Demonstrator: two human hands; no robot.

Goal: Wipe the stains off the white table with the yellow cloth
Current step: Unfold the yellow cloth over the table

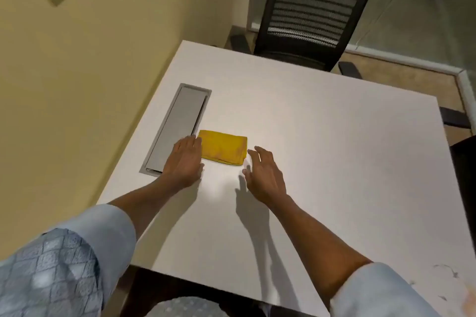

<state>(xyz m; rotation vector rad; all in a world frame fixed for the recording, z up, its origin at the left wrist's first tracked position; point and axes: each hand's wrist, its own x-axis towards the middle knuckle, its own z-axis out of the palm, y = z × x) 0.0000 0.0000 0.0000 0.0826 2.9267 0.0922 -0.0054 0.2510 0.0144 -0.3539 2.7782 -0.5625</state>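
A folded yellow cloth [223,147] lies flat on the white table [334,152], left of the table's middle. My left hand [183,161] rests with straight fingers at the cloth's left edge, fingertips touching or nearly touching it. Just right of the cloth, my right hand [265,174] hovers with fingers spread and relaxed, a little above the tabletop, holding nothing. Faint dark marks [447,271] show on the table near its front right corner.
A grey metal cable hatch [177,123] is set into the table left of the cloth. A black mesh office chair [316,10] stands beyond the far edge. A yellow wall runs along the left, and a dark object [466,162] sits at the right edge.
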